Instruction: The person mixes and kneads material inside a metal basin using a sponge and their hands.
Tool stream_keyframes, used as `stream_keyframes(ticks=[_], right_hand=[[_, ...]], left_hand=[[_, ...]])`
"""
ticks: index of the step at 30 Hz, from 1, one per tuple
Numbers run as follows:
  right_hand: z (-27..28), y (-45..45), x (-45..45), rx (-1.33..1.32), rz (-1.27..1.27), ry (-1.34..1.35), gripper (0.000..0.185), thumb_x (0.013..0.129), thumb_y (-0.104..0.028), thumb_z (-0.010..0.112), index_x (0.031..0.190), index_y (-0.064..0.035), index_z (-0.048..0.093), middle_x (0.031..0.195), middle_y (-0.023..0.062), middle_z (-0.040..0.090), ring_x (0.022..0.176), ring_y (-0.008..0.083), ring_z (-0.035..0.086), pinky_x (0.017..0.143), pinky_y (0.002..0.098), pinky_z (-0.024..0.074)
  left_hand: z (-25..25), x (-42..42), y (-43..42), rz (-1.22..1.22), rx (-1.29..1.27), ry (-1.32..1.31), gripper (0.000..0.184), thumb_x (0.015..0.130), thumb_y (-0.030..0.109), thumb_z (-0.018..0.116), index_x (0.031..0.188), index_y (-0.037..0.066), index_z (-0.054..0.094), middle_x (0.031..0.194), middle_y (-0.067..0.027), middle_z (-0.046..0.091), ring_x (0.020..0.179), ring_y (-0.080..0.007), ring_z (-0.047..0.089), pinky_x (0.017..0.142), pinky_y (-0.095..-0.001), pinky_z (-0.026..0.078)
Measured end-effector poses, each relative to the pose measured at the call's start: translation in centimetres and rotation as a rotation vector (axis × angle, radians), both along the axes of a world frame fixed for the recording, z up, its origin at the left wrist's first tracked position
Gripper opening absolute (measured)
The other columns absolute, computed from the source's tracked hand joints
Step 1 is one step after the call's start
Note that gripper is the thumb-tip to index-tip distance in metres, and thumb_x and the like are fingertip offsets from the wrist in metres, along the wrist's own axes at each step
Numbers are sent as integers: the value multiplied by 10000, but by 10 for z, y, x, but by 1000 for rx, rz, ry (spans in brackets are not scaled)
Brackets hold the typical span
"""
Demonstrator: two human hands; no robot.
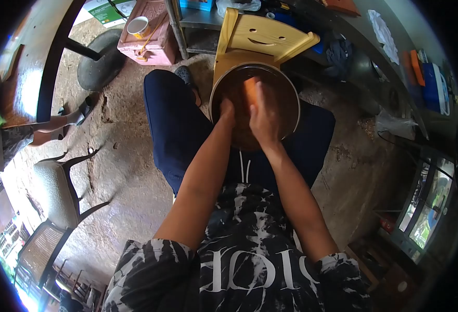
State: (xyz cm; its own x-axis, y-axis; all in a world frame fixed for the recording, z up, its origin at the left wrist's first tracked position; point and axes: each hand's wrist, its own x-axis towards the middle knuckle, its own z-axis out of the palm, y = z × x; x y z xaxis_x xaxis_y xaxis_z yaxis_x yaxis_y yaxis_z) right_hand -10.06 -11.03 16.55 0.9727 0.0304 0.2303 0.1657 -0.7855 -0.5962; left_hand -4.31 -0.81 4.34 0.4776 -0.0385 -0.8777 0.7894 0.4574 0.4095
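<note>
A round, deep pot-like vessel (297, 104) with a thin pale rim and a dark brown inside sits between my knees, against a yellow wooden chair (239, 56). Inside it, my right hand (264, 118) is closed around an orange block-shaped piece (250, 91), blurred by motion; its exact kind does not show. My left hand (227, 111) reaches into the vessel along its left inner wall. Shadow hides the fingers of that hand, so I cannot tell whether they grip anything.
A pink box (156, 44) with a white cup (138, 27) on it stands ahead left, beside a metal shelf (200, 20). Another person's leg (57, 124) shows at left, near a chair (57, 192). A glass-fronted cabinet (424, 203) stands at right.
</note>
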Motion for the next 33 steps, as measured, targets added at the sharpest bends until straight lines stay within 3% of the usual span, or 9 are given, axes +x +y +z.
stream_keyframes(ticks=[2,9,11,12,15,19,25,29,33], right_hand=[[-34,1,-10,-103,-14,381,726,899,10,585,1564,-127,331,1318,260,604,1049,461,656,934,500,524],[7,4,-8,-6,16,-86,756,914,-7,576,1588,-181,281,1185,284,657,1024,467,660,889,507,528],[14,6,-4,-24,50,-184,741,919,-42,587,1584,-196,297,1248,264,647,1156,469,610,1025,503,465],[-10,2,-9,-43,1,414,755,911,7,571,1585,-189,295,1217,272,655,1085,467,641,917,510,518],[-30,-5,0,-159,73,64,770,916,-28,596,1589,-235,284,1120,246,697,1016,466,664,867,498,532],[-4,-14,11,-74,-62,-219,762,904,-19,606,1582,-140,279,1353,247,587,1085,467,640,916,490,534],[-17,-22,6,-110,-1,224,741,916,-36,593,1577,-120,270,1479,189,502,1274,416,543,1001,461,510],[7,-33,12,-128,-162,21,719,952,-128,583,1584,-163,242,1406,173,572,944,433,692,790,505,578],[-9,-50,1,-180,-194,210,747,945,-107,594,1593,-183,228,1351,217,600,930,463,683,769,518,564]], left_hand=[[-1,-3,-1,-28,-2,-44,778,1016,661,272,1500,80,456,1501,-106,493,1349,-297,489,1124,-447,360],[11,-1,1,36,-6,-65,748,1021,631,304,1486,69,469,1463,-104,528,1327,-313,509,1116,-459,366],[3,2,1,91,24,-12,737,1022,622,313,1481,68,474,1455,-106,535,1325,-315,511,1117,-460,367],[10,-1,4,62,-22,-28,726,1024,609,318,1477,64,478,1454,-103,536,1323,-308,511,1111,-460,373],[4,5,1,32,-100,-171,710,1027,590,329,1471,56,480,1462,-101,529,1322,-296,508,1103,-463,379],[-44,8,-3,138,-51,12,687,1030,565,345,1480,61,466,1478,-95,516,1332,-269,502,1108,-440,381],[-28,6,-3,5,10,-198,632,1042,517,348,1463,64,478,1429,-107,544,1273,-272,531,1094,-436,401],[-46,0,-7,206,-37,-89,620,1042,506,351,1448,58,490,1403,-114,558,1261,-295,530,1091,-442,401],[-12,0,-10,121,-2,5,586,1041,445,346,1446,41,472,1392,-131,552,1254,-309,529,1081,-432,409]])
